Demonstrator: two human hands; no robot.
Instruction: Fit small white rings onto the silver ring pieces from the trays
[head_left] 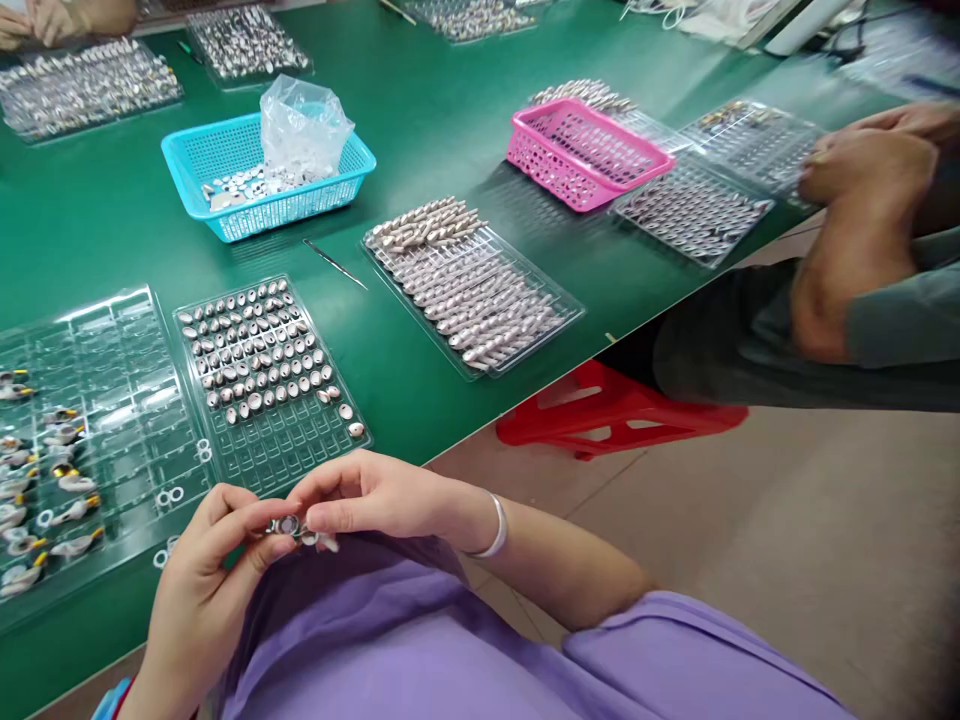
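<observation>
My left hand [204, 570] and my right hand [367, 498] meet over my lap at the table's near edge, both pinched on one small round silver part [289, 525]. A pale piece sticks out under my right fingers. Just beyond my hands lies a clear tray [289, 450] partly filled with rows of small silver caps [259, 350]. To its left, a larger clear tray [112, 400] holds several finished pieces with yellow tips along its left side. A few small white rings lie on that tray near my left hand.
A blue basket [225, 170] with a plastic bag and loose parts stands behind. A thin metal pick [334, 264] lies on the green table. Another tray holds pale tubes [472, 290]. A pink basket [585, 150] and a co-worker's arms [862, 220] are at right, above a red stool [615, 410].
</observation>
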